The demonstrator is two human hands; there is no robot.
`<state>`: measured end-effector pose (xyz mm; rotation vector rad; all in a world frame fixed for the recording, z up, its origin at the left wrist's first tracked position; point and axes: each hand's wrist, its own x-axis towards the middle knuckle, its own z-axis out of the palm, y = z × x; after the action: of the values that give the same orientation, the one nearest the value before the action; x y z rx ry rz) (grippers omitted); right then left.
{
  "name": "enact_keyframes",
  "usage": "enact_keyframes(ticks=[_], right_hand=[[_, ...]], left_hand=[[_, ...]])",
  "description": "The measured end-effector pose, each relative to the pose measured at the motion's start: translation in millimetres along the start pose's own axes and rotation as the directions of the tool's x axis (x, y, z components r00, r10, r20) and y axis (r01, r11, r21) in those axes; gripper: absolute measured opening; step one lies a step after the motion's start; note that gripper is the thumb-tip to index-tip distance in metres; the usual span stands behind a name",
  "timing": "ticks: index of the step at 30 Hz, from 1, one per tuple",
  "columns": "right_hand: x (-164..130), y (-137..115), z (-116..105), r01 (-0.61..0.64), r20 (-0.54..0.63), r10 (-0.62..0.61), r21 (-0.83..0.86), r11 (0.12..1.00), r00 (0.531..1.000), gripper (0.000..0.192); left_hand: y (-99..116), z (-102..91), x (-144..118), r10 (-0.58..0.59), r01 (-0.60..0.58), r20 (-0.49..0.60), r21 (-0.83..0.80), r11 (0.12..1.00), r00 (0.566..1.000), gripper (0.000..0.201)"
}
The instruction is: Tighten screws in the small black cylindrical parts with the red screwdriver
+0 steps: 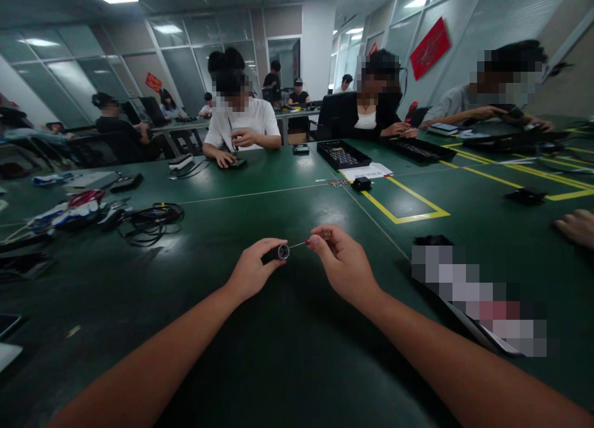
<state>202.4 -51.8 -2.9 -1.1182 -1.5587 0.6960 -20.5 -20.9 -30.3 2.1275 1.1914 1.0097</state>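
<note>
My left hand [253, 268] is closed around a short black cylinder [282, 252], its round, pale-rimmed end facing right. Between the thumb and fingers of my right hand [346, 261] is the red end of a thin metal rod [298, 245]. The rod's other tip reaches the cylinder's round end; whether it goes inside is too small to tell. Both hands are just above the green tabletop [278, 341].
Tangled black cables [155, 221] and gloves [74, 211] lie left. A dark pouch-like item [434, 240], partly blurred out, lies right, near another person's hand [578, 227]. Beyond are a small black block [361, 184], a paper sheet [371, 171] and black trays [346, 156]. People sit across the table.
</note>
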Motion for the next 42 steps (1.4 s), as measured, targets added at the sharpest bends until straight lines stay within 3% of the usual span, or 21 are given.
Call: enact_keyframes(ticks=[6, 14, 20, 27, 34, 42], right_hand=[[0.2, 2.9, -0.5, -0.002, 0.041, -0.001, 0.076, 0.997, 0.999, 0.021], [-5.4, -7.3, -3.6, 0.069, 0.208, -0.076, 0.045, 0.997, 0.975, 0.017], [-4.1, -6.2, -2.0, 0.040, 0.117, -0.041, 0.016, 0.999, 0.992, 0.032], [-4.5, -5.1, -1.8, 0.047, 0.144, -0.048, 0.008, 0.999, 0.988, 0.029], [-1.0, -7.1, -3.9, -0.093, 0.009, 0.094, -0.056, 0.994, 0.996, 0.039], [0.9, -13.2, -5.6, -0.130, -0.063, 0.122, -0.144, 0.981, 0.991, 0.036]], left_hand=[[-0.3, -1.1, 0.9, -0.026, 0.025, -0.023, -0.018, 1.000, 0.999, 0.038], [-3.3, -1.2, 0.0, -0.059, 0.057, -0.065, -0.035, 0.998, 0.996, 0.041], [-1.1, -1.3, -0.4, -0.056, 0.054, -0.051, -0.028, 0.998, 0.997, 0.041], [-3.1, -0.9, 0.2, -0.049, 0.050, -0.068, 0.005, 0.999, 0.997, 0.041], [-3.9, 0.1, -1.2, -0.018, 0.017, -0.055, -0.010, 1.000, 0.998, 0.042], [-2.9, -0.1, -1.6, 0.001, -0.001, -0.044, -0.003, 1.000, 0.999, 0.042]])
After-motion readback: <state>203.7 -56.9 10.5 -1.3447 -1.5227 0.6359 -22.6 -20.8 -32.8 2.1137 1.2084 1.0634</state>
